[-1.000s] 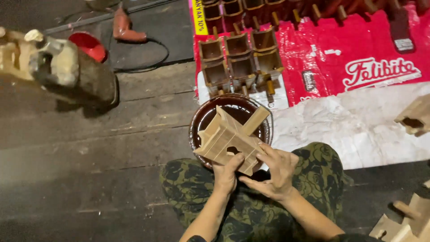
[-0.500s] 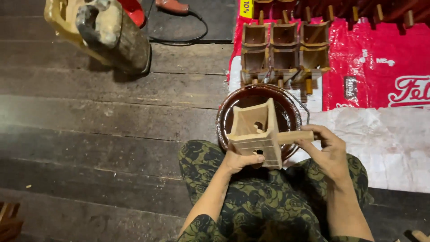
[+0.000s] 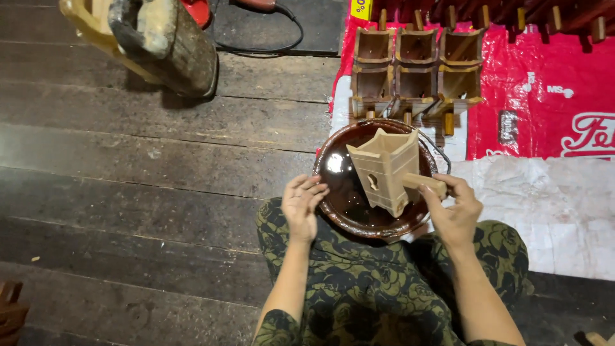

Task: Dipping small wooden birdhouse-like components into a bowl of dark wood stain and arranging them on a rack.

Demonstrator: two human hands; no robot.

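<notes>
The right hand [image 3: 456, 214] holds a pale, unfinished wooden box with a square open top and a small cut-out hole in one side [image 3: 384, 168] by its short round wooden peg [image 3: 424, 184]; the fingers are closed around that peg, thumb on top; the box hangs tilted over a round bowl of dark brown glossy liquid [image 3: 339, 192], its lower corner at the liquid's surface near the bowl's centre, though whether it dips in I cannot tell; the left hand [image 3: 301, 206] rests at the bowl's rim at nine o'clock, fingers loosely curled and slightly apart, holding nothing; the bowl sits on a dark plank floor [image 3: 128, 192] just in front of the person's knees, which are clothed in green patterned fabric [image 3: 371, 282]; at twelve o'clock from the bowl, two rows of brown-stained wooden boxes with pegs [image 3: 416, 64] stand on a red and white plastic sack [image 3: 544, 96] spread flat; at ten o'clock, well apart, a bulky worn wooden and yellow object [image 3: 154, 38] lies on the floor, with a black cable [image 3: 256, 48] just beside it.
</notes>
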